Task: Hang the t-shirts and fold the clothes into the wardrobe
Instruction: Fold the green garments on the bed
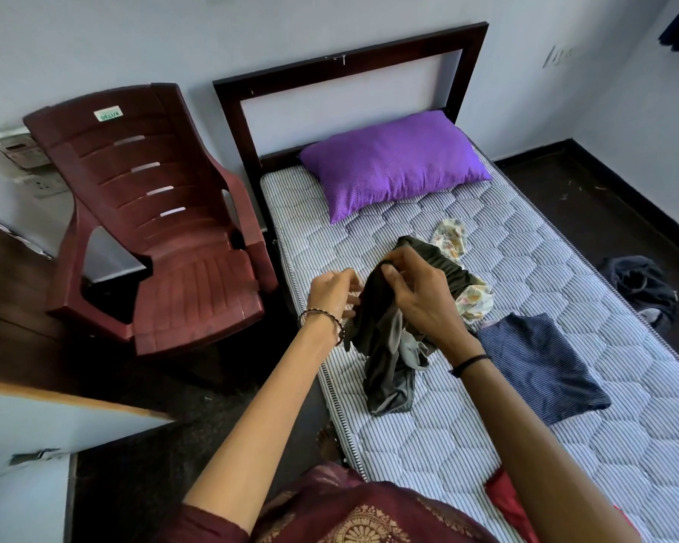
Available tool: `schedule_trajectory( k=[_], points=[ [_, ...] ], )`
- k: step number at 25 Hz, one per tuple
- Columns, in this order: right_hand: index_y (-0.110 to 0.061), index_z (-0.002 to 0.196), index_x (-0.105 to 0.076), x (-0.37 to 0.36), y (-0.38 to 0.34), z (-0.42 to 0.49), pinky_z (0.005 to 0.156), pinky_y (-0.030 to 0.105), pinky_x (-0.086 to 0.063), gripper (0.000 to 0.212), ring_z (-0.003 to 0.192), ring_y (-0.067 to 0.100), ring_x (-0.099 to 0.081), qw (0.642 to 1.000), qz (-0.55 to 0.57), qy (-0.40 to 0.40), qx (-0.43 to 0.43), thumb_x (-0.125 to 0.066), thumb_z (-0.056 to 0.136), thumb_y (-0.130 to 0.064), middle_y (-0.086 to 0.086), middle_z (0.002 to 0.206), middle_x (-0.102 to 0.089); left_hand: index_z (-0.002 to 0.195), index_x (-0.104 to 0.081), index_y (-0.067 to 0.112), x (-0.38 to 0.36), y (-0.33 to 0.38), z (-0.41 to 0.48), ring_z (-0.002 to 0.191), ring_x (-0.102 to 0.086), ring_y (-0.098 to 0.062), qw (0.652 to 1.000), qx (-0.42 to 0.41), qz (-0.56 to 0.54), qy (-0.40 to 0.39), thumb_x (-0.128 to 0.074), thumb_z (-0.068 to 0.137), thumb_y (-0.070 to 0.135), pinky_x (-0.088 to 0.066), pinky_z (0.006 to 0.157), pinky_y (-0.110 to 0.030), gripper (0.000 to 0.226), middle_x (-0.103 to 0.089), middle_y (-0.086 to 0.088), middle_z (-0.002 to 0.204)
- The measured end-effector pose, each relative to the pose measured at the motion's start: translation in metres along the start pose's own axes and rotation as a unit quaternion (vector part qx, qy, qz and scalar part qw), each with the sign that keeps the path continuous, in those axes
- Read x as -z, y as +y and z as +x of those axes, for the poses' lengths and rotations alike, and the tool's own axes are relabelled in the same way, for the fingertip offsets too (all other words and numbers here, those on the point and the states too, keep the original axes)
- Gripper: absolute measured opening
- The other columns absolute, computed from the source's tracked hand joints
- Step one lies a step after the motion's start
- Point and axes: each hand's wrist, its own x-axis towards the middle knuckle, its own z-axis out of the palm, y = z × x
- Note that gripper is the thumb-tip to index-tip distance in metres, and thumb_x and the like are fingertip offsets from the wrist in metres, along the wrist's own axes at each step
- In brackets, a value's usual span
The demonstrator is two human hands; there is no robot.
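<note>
maroon cloth with gold embroidery (369, 515) on the person's body fills the bottom edge, and both bare forearms reach out from it over the bed. the right hand (416, 295), with a black band (471, 362) on its wrist, pinches the top edge of a dark olive garment (385, 366) between thumb and fingers and holds it up. the rest of the garment hangs down crumpled onto the striped quilted mattress (447, 444). the left hand (334, 291), wearing a beaded bracelet (326, 317), has its fingers curled at the garment's left edge; i cannot tell whether they grip the cloth. a floral cloth (453, 237) lies bunched behind and under the garment. just to the right lies a folded navy striped piece (538, 366), flat on the mattress. a red cloth (506, 503) sits at the mattress's near end. a purple pillow (392, 162) rests at the head of the bed against the dark wooden headboard (232, 111). left of the bed stands a maroon plastic chair (165, 237); a small white sticker (108, 114) on its backrest reads "delux" in green. a dark bag (643, 288) lies on the floor to the right of the bed.
</note>
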Motion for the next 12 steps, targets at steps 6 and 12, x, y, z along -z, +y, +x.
schedule_trajectory(
  k=[6,12],
  points=[
    [-0.022,0.102,-0.059,0.017,-0.003,0.019,0.083,0.052,-0.058,0.01,0.086,0.028,-0.073,0.99,0.12,-0.055,-0.051,-0.058,0.099,-0.032,0.003,0.091,-0.077,0.123,-0.06,0.002,0.004,0.016,0.006,0.102,-0.063,-0.006,0.945,-0.228,0.026,-0.234,-0.06,0.089,-0.005,-0.051,0.083,-0.019,0.035,-0.067,-0.002,0.11],
    [-0.02,0.1,-0.061,0.031,-0.003,0.027,0.073,0.035,-0.049,0.012,0.075,0.007,-0.061,0.989,0.147,0.005,-0.035,-0.06,0.095,-0.031,-0.008,0.077,-0.068,0.103,-0.073,0.01,0.006,0.0,0.018,0.09,-0.066,-0.023,0.938,-0.185,0.113,-0.272,-0.086,0.074,0.023,-0.051,0.095,-0.045,0.034,-0.072,-0.016,0.098]
  ],
)
